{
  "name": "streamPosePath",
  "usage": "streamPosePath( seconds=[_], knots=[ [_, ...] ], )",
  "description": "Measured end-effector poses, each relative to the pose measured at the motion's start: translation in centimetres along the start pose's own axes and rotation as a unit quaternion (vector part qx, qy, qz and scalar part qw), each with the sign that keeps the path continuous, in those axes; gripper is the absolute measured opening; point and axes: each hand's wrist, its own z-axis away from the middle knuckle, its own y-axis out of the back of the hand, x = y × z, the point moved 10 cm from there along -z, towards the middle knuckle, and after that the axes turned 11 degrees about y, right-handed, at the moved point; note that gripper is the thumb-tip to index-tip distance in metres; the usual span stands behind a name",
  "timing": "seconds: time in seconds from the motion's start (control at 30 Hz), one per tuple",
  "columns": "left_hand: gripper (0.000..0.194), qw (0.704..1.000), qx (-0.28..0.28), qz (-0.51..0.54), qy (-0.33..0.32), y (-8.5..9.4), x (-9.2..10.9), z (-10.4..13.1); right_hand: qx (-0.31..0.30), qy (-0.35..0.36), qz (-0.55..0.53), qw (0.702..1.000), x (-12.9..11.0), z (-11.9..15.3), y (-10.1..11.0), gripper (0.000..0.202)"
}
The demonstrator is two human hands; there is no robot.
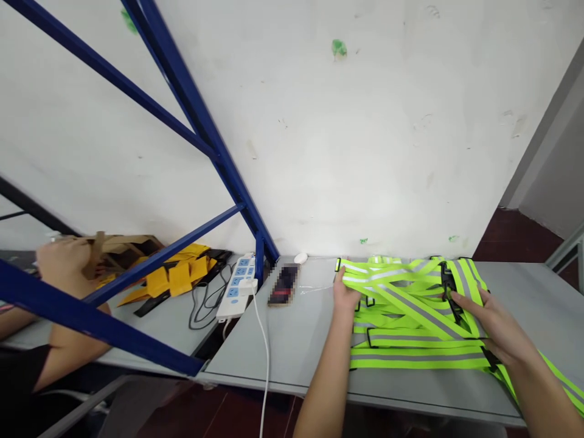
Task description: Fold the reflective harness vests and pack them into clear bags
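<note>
A pile of neon yellow-green reflective strap vests [410,360] with grey stripes and black buckles lies on the grey table at the right. My left hand [345,293] is closed on the left end of the top reflective strap vest [417,310], its fingertips partly hidden by the straps. At that vest's right side my right hand [499,325] grips the bands, thumb over the top near a black buckle [448,281]. Its other fingers are hidden underneath. Loose straps [559,377] run beneath my right forearm and past the table's front edge.
A phone [283,285], a white round object [300,258] and a white power strip [236,289] with a hanging cable are to the left. Beyond the blue metal frame [219,158], a co-worker's arm [75,310] is near yellow pieces [180,277]. A wall stands behind.
</note>
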Motion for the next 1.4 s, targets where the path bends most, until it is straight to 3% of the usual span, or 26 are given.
streamPosePath(
  seconds=[0.13, 0.27, 0.43, 0.57, 0.63, 0.7, 0.87, 0.97, 1.07, 1.17, 1.27, 1.33, 1.4],
  knots=[
    [0.031, 0.997, 0.032, -0.012, -0.062, 1.4, 3.1, 1.6, 0.006, 0.003, 0.022, 1.0, 2.6, -0.6, 2.9, 0.062],
    [0.028, 0.986, 0.094, -0.004, -0.135, 3.9, 4.9, 3.7, 0.033, 0.0, 0.107, 0.994, 5.7, -1.9, 4.3, 0.062],
    [0.026, 0.964, 0.178, 0.012, -0.199, 7.4, 6.3, 5.6, 0.011, -0.002, 0.202, 0.979, 9.5, -3.6, 3.2, 0.066],
    [0.034, 0.938, 0.242, 0.012, -0.249, 9.2, 6.9, 7.8, -0.01, 0.035, 0.26, 0.965, 10.5, -4.4, 1.5, 0.062],
    [0.031, 0.922, 0.263, 0.005, -0.284, 9.1, 7.0, 9.4, -0.017, 0.061, 0.297, 0.953, 10.3, -4.6, 0.5, 0.059],
    [0.024, 0.903, 0.27, -0.01, -0.335, 7.9, 7.1, 11.2, -0.015, 0.08, 0.333, 0.939, 9.8, -4.6, -0.3, 0.057],
    [0.027, 0.868, 0.202, -0.076, -0.447, 1.3, 5.9, 14.3, -0.005, 0.094, 0.441, 0.893, 7.7, -4.2, -1.9, 0.059],
    [0.032, 0.868, 0.153, -0.107, -0.459, -2.4, 3.9, 14.8, -0.017, 0.087, 0.516, 0.852, 6.7, -3.8, -3.3, 0.057],
    [0.032, 0.879, 0.124, -0.129, -0.441, -4.4, 2.4, 14.7, -0.014, 0.103, 0.588, 0.802, 5.7, -3.5, -4.4, 0.055],
    [0.03, 0.878, 0.131, -0.119, -0.445, -3.7, 3.7, 15.0, -0.006, 0.119, 0.621, 0.775, 5.4, -3.4, -4.7, 0.055],
    [0.035, 0.86, 0.215, -0.115, -0.448, 0.2, 6.8, 15.5, 0.0, 0.111, 0.627, 0.771, 5.7, -3.3, -4.1, 0.054],
    [0.048, 0.816, 0.314, -0.155, -0.46, 2.8, 8.6, 16.7, 0.005, 0.111, 0.633, 0.766, 5.7, -3.3, -3.9, 0.055],
    [0.065, 0.772, 0.353, -0.183, -0.496, 3.6, 9.2, 18.0, 0.009, 0.121, 0.64, 0.759, 5.5, -3.3, -4.3, 0.056]
  ],
)
